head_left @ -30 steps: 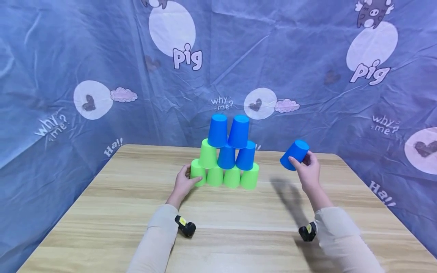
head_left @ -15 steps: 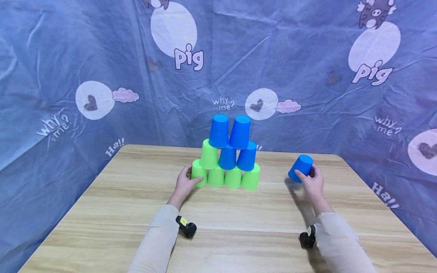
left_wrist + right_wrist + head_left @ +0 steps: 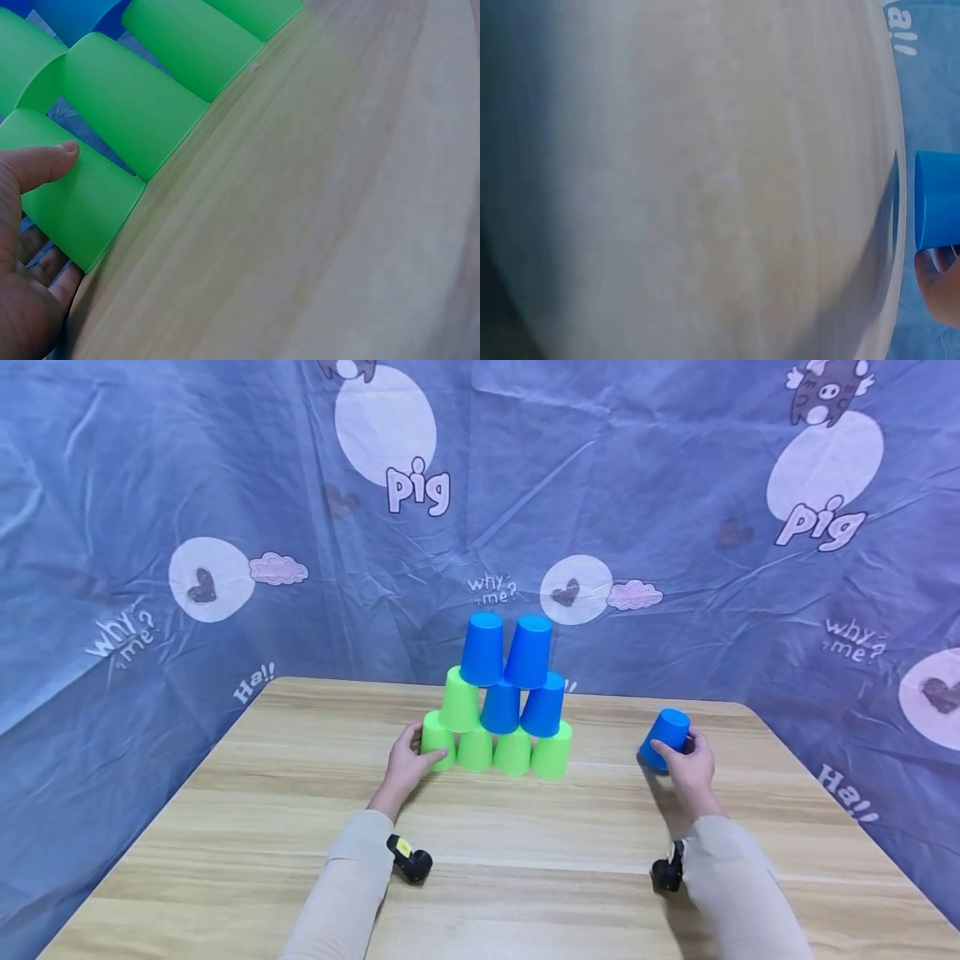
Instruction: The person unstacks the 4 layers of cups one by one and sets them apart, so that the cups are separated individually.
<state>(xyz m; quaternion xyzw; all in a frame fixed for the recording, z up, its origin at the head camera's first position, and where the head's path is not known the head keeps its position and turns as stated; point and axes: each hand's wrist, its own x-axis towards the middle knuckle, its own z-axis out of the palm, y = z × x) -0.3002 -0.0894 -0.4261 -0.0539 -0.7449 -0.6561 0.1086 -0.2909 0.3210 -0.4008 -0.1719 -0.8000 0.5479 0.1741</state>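
Observation:
My left hand wraps the leftmost green cup of a stack's bottom row. In the left wrist view the thumb lies across that cup's front, with fingers behind its side. Above that row sit another green cup and two blue cups, one at the middle and one at the right. Two more blue cups top the stack, all upside down. Off to the right, my right hand grips a separate blue cup, tilted and low over the wooden table.
The wooden table extends toward me, its far edge running behind the stack. A printed blue cloth hangs behind and at both sides. Each wrist carries a small black camera, the left one and the right one.
My right hand has lowered the blue cup toward the table, moving it slightly right and nearer to upright. The left hand and the stack keep their places.

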